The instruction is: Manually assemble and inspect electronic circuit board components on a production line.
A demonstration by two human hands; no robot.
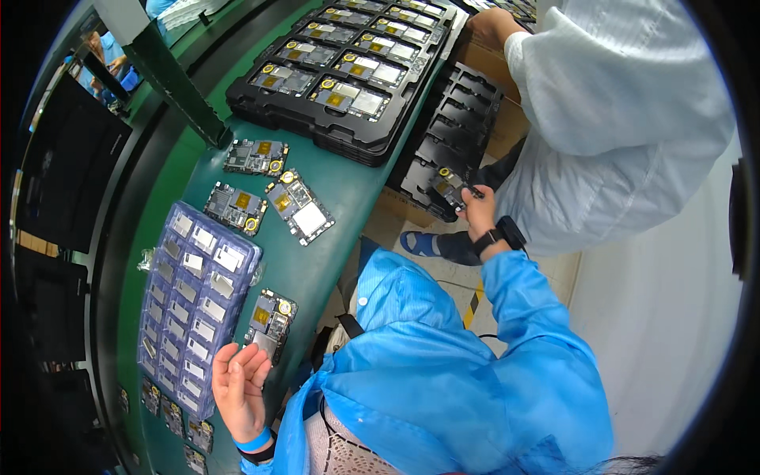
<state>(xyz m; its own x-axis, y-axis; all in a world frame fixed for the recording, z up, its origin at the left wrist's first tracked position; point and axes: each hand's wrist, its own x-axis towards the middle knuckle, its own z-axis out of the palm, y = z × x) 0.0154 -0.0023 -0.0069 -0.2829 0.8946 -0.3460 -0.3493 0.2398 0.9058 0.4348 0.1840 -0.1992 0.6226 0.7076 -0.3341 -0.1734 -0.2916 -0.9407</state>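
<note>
My left hand (240, 386) rests open on the green table edge, fingers spread, just below a small circuit board (270, 320) and beside a blue tray of small metal parts (196, 305). My right hand (478, 210) reaches out to the right, off the table, and grips a circuit board (449, 188) at a black tray (445, 146) that sits on a cardboard box. Three more circuit boards (267, 194) lie loose on the table above the blue tray.
A stack of black trays filled with circuit boards (340, 67) stands at the far end of the table. A person in a white coat (617, 119) stands at the right. A green post (178, 79) rises at the left. Several more boards (178, 416) lie near the table's front edge.
</note>
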